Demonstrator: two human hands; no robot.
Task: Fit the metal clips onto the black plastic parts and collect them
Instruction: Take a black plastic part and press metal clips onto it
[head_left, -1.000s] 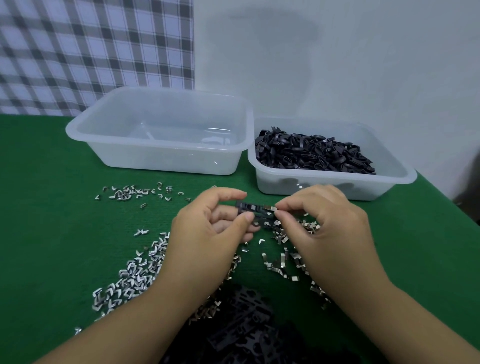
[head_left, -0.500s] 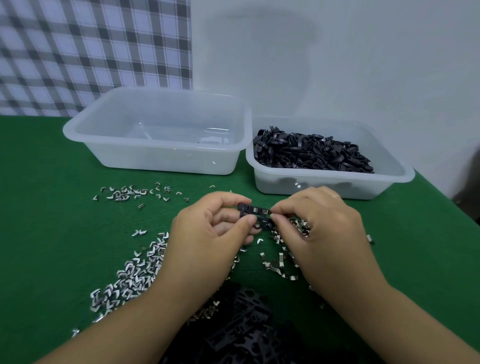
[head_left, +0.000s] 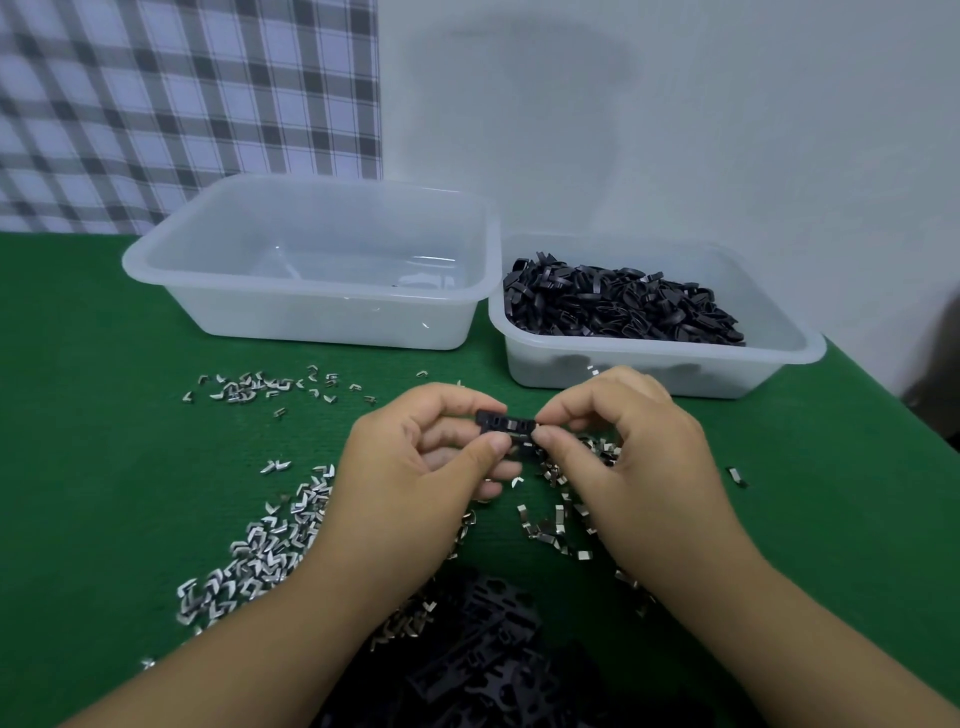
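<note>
A small black plastic part (head_left: 503, 422) is held level above the green table. My left hand (head_left: 415, 467) pinches its left end between thumb and forefinger. My right hand (head_left: 623, 452) pinches the right end, where a shiny metal clip (head_left: 525, 427) sits on the part. Loose metal clips (head_left: 260, 551) lie scattered under and left of my hands. A pile of black plastic parts (head_left: 493, 660) lies at the near edge between my forearms.
Two translucent plastic tubs stand at the back: the left tub (head_left: 311, 312) looks nearly empty, the right tub (head_left: 779, 358) holds a heap of black parts (head_left: 623, 306). More clips (head_left: 249, 387) lie in front of the left tub. A checked cloth hangs behind.
Both hands stay together on the part; the right fingers have shifted slightly on the clip end. The view has drifted a little.
</note>
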